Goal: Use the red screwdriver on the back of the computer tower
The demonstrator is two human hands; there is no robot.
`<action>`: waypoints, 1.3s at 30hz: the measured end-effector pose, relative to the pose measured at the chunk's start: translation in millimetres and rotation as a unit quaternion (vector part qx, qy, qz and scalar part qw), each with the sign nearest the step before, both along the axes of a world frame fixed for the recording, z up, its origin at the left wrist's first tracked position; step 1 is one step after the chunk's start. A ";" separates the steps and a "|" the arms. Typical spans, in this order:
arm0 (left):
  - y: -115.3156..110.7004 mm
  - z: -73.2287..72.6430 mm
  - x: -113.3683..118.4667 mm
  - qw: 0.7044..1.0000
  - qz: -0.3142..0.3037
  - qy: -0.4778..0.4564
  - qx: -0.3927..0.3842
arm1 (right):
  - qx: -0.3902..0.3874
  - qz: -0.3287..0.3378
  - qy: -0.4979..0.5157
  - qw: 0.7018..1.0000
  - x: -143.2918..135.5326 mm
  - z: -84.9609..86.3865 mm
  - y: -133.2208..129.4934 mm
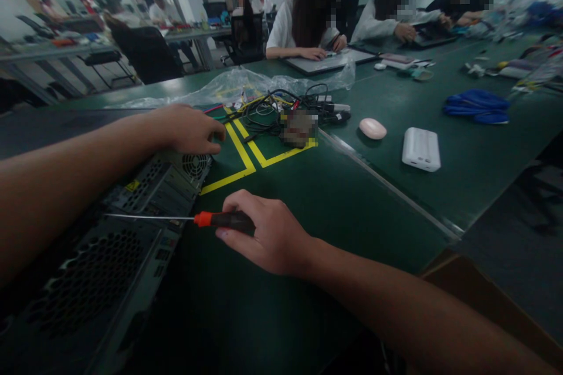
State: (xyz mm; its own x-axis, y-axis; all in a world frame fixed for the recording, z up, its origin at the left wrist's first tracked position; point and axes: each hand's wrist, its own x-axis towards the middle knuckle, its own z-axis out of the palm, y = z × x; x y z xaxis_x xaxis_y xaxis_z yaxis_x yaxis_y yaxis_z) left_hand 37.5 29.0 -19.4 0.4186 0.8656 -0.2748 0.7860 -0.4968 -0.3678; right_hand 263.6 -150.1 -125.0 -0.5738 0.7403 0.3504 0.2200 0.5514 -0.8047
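Note:
A long screwdriver (204, 220) with an orange and black handle is in my right hand (268, 228), its fingers wrapped round the handle. The metal shaft points left across the back of a dark computer case (152, 258), which has a honeycomb vent and a round fan grille. Whether the tip touches the case is hard to tell. Above the case, near the fan grille, my left hand (193, 132) hangs with its fingers curved and apart, and nothing shows between them.
Tangled black cables (268, 111) lie behind yellow tape corners (233, 179). Clear plastic film (246, 79) stretches behind them. A pink oval case (373, 128), a white box (421, 149) and a blue bundle (477, 106) are at the right. Several people sit at tables beyond.

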 end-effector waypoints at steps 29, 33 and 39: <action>5.0 -5.8 -5.2 1.000 0.006 -0.019 0.003 | -0.024 0.000 -0.057 0.998 -1.5 5.4 -1.6; 4.0 -3.1 -4.3 1.000 -0.005 -0.008 0.000 | -0.031 0.013 -0.050 0.998 -0.8 6.5 -3.6; 3.7 -1.2 -3.2 1.000 -0.017 -0.007 -0.007 | -0.015 0.002 -0.050 0.999 0.5 2.7 -3.4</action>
State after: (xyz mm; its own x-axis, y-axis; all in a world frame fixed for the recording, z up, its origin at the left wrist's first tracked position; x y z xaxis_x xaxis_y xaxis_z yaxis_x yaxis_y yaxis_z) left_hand 34.3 32.6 -20.6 0.4521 0.8469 -0.2800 0.7733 -0.5286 -0.3503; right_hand 264.0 -153.5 -122.3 -0.6077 0.7476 0.2678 0.2988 0.5277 -0.7952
